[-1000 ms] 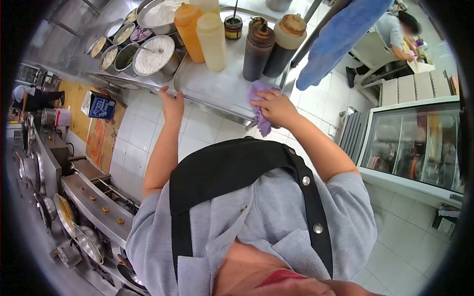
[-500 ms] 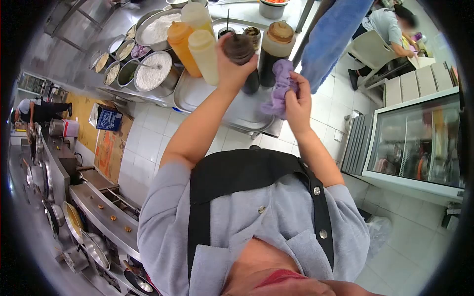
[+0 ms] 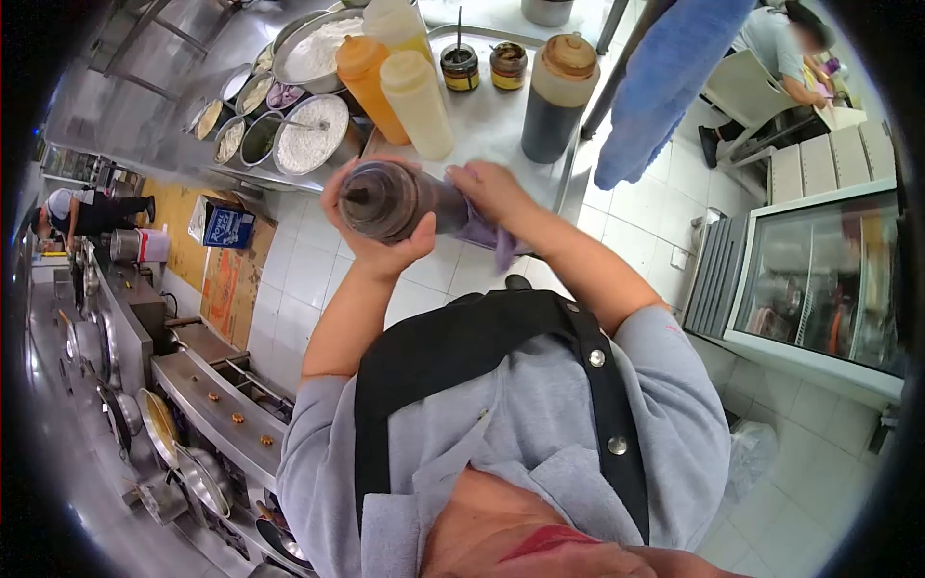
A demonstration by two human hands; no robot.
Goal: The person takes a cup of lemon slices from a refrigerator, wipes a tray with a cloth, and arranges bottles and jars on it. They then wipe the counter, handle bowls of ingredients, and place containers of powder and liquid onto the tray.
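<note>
My left hand (image 3: 390,252) is wrapped round a dark squeeze bottle (image 3: 385,197), its brown nozzle cap tilted up toward me. My right hand (image 3: 491,197) grips a purple cloth (image 3: 482,229) against the bottle's lower side, and its fingers are partly blurred. Beyond my hands, a tray (image 3: 491,125) bears a second dark squeeze bottle (image 3: 559,101) with a brown cap. Two small open jars (image 3: 460,69) of dark contents stand at its back. Nearer the left are an orange squeeze bottle (image 3: 371,87) and a pale cream one (image 3: 416,106).
Metal tubs of white powder (image 3: 313,135) and several small containers stand left of the tray. A blue towel (image 3: 665,91) hangs at the right. A glass-fronted fridge (image 3: 819,289) is far right. One person sits upper right; another stands far left near the stove (image 3: 222,414).
The dark bottle has come off the tray area toward my body and tipped over. My right hand has brought the purple cloth from beside the other dark bottle onto it.
</note>
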